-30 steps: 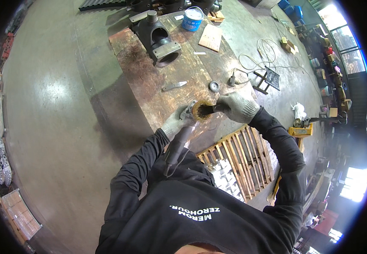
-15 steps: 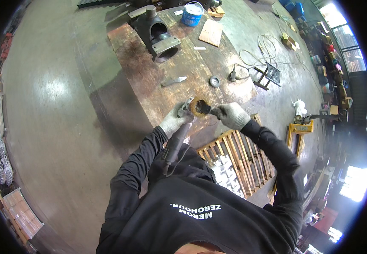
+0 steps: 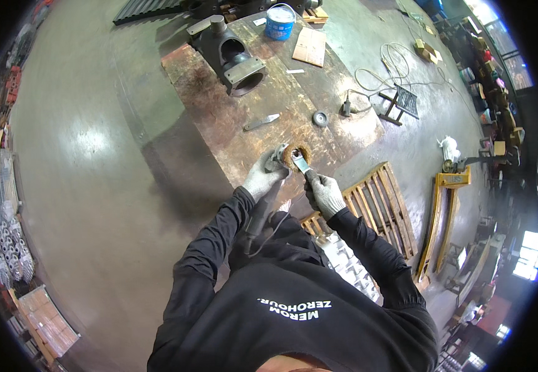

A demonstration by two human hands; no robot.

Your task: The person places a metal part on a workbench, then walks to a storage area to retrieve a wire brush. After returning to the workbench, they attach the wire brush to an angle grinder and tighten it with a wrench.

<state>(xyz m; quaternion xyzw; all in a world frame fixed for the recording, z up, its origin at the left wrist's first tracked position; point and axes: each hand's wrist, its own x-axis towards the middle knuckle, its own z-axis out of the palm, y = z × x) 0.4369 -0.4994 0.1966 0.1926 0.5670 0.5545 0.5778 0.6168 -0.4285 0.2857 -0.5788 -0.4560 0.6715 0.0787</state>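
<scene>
My left hand (image 3: pixel 261 178), in a white knit glove, is closed round the head end of an angle grinder (image 3: pixel 259 218). The grinder's dark body hangs down toward my lap with its cord. On its spindle sits a round, brass-coloured wire cup brush (image 3: pixel 289 152). My gloved right hand (image 3: pixel 327 194) grips the dark handle of a wrench (image 3: pixel 301 163). The wrench's silver head reaches into the open middle of the brush; its exact seat there is too small to tell. Beyond my hands, a flat metal tool (image 3: pixel 261 122) and a dark round disc (image 3: pixel 320 118) lie on the worktable (image 3: pixel 219 133).
A heavy dark metal casting (image 3: pixel 235 62) stands at the table's far left. Behind are a blue bucket (image 3: pixel 279 23) and a wooden board (image 3: pixel 309 46). To the right are a corded plug (image 3: pixel 346 106), a small black stool (image 3: pixel 400 103), a wooden pallet (image 3: pixel 381 198) and a yellow pallet jack (image 3: pixel 443 211).
My right hand has moved down and left, turning the wrench so that its silver head now shows at the brush. My left hand still holds the grinder. The whole view has shifted slightly.
</scene>
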